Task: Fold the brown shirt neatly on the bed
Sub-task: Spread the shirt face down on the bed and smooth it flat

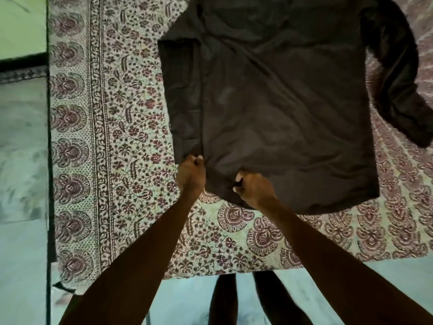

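The brown shirt (pixel 281 102) lies spread flat on the bed, its hem toward me. Its left sleeve is folded in over the body along the left edge, while the right sleeve (pixel 398 85) trails loose off to the right. My left hand (pixel 191 173) pinches the hem at the lower left corner of the shirt. My right hand (pixel 254 187) grips the hem a little to the right, fingers closed on the cloth. Both forearms reach in from the bottom of the view.
A floral block-print bedsheet (pixel 112 137) covers the bed, whose near edge (pixel 210 275) runs across the lower frame. Pale floor (pixel 21 160) lies to the left and below. My legs (pixel 248 301) stand at the bed's edge.
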